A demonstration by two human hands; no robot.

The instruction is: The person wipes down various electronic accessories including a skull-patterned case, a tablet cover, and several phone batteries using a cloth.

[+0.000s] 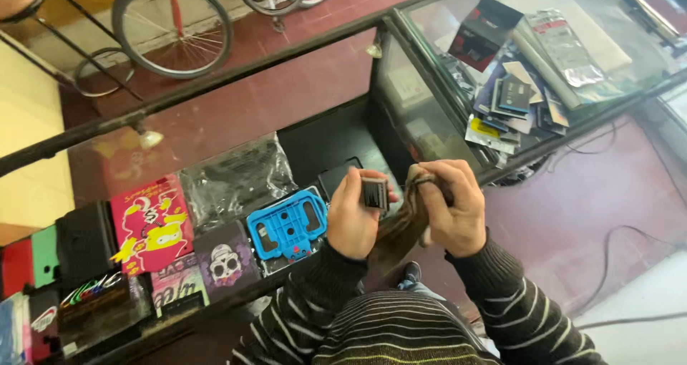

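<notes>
Small dark battery-like block (pixel 374 193) held over a glass counter (pixel 315 71), cloth (pixel 404 225) beside it.

Left hand (pixel 354 218) clenched around the block, thumb and fingers pinching its edges, block upright and just above the counter's near rim. Right hand (pixel 452 207) closed on a brown cloth, bunched at the fingers and hanging down between both wrists, touching the block's right side. Under the glass, below the left hand: a blue case (pixel 288 225), a skull-print case (pixel 225 261), a pink and yellow case (pixel 152 225). Far right, on a second counter: a heap of packets (pixel 515 100). Beyond the glass, on red floor: a bicycle wheel (pixel 172 25).
</notes>
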